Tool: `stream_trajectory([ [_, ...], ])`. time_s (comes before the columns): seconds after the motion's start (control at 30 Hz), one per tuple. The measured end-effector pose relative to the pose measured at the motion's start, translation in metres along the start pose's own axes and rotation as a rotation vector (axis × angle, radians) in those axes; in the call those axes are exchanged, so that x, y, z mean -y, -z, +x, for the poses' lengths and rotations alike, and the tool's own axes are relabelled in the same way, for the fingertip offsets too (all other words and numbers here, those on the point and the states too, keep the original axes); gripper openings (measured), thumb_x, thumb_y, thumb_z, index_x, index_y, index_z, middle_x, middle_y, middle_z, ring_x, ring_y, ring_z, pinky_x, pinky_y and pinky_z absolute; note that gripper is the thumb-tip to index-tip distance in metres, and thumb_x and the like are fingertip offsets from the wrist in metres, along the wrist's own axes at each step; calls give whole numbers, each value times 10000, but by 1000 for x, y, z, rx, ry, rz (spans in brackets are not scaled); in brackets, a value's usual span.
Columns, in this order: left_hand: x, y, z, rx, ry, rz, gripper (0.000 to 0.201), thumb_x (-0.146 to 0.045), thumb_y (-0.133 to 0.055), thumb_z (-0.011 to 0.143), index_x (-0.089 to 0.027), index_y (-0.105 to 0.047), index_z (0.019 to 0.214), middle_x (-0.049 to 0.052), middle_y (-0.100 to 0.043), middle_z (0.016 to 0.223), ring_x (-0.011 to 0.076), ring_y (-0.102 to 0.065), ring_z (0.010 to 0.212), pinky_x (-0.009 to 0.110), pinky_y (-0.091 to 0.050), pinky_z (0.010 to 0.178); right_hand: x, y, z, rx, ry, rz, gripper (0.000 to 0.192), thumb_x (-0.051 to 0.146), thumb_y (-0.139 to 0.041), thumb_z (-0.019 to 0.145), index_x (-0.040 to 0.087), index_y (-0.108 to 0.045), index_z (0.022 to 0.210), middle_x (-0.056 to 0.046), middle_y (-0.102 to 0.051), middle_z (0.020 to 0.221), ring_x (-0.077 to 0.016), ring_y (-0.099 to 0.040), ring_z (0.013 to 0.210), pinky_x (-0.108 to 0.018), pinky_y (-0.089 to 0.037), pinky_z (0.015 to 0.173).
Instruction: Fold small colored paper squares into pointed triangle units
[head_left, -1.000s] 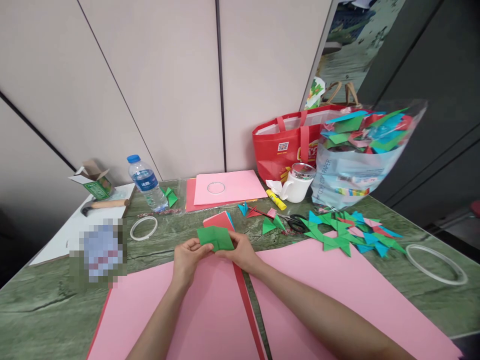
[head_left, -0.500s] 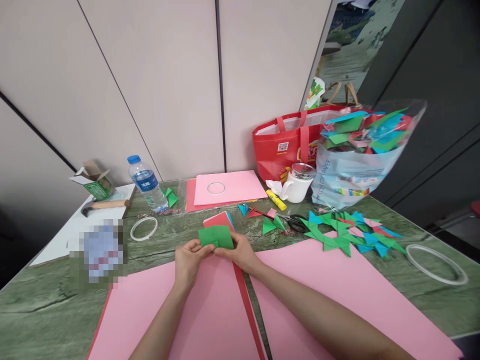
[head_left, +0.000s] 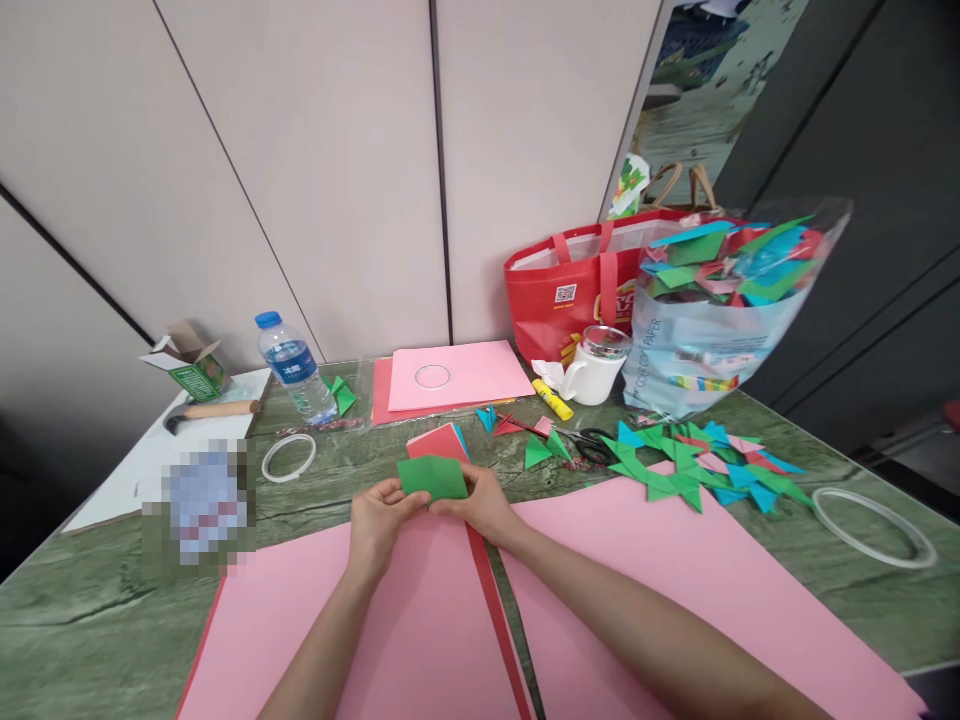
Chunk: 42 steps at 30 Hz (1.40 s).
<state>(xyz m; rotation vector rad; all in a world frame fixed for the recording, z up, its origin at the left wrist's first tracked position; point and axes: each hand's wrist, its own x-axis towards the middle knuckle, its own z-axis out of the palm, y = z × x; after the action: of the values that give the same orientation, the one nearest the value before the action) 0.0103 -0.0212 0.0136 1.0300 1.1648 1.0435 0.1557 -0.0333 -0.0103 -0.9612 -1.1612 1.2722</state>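
Observation:
A small green folded paper [head_left: 433, 477] is pinched between my two hands just above the table. My left hand [head_left: 379, 523] grips its left edge and my right hand [head_left: 481, 502] grips its right edge. Under my forearms lie large pink sheets [head_left: 420, 620] over a red sheet. Just behind the green paper sits a small stack of red and blue paper squares [head_left: 439, 440].
A pile of folded green, blue and pink pieces [head_left: 694, 462] lies at the right, with scissors [head_left: 589, 442], a glue stick [head_left: 552, 399], a white mug [head_left: 596, 368], a plastic bag of folded pieces [head_left: 712, 320] and a red bag [head_left: 577, 285]. A water bottle [head_left: 294, 367] and tape rings [head_left: 287, 456] sit left.
The green paper has been flattened slightly between my hands, its upper flap folded down. Both hands stay in nearly the same place.

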Motion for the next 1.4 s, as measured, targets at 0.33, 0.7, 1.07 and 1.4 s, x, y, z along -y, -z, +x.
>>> stream_trajectory([
  [0.33, 1, -1, 0, 1, 21, -55, 290, -248, -769, 466, -117, -653, 697, 62, -709, 656, 206, -658, 627, 305, -519, 658, 3, 0, -2, 7, -24, -48, 337, 277, -703, 545, 144, -619, 843, -9, -636, 761, -152, -556, 659, -261, -444, 604],
  [0.7, 3, -5, -4, -33, 25, -185, 247, -239, -775, 456, -124, -644, 631, 32, -693, 595, 187, -646, 591, 307, -519, 638, -5, -5, -2, -48, 70, -185, 190, 166, -613, 607, 146, -600, 796, 3, -605, 688, -135, -543, 616, -227, -425, 556],
  [1.07, 4, -9, -7, -26, 22, -156, 270, -281, -773, 457, -116, -643, 626, 32, -680, 550, 176, -631, 536, 321, -518, 640, 0, -6, -5, -4, 48, -212, 195, 191, -614, 615, 138, -616, 802, 7, -606, 655, -117, -513, 547, -222, -422, 509],
  [1.4, -1, -7, -4, -60, 8, -160, 285, -248, -789, 388, -125, -617, 578, 26, -674, 531, 201, -637, 527, 311, -513, 562, -2, -3, -2, 54, 60, -134, 258, 113, -578, 590, 168, -586, 842, 5, -625, 762, -155, -581, 715, -263, -471, 646],
])
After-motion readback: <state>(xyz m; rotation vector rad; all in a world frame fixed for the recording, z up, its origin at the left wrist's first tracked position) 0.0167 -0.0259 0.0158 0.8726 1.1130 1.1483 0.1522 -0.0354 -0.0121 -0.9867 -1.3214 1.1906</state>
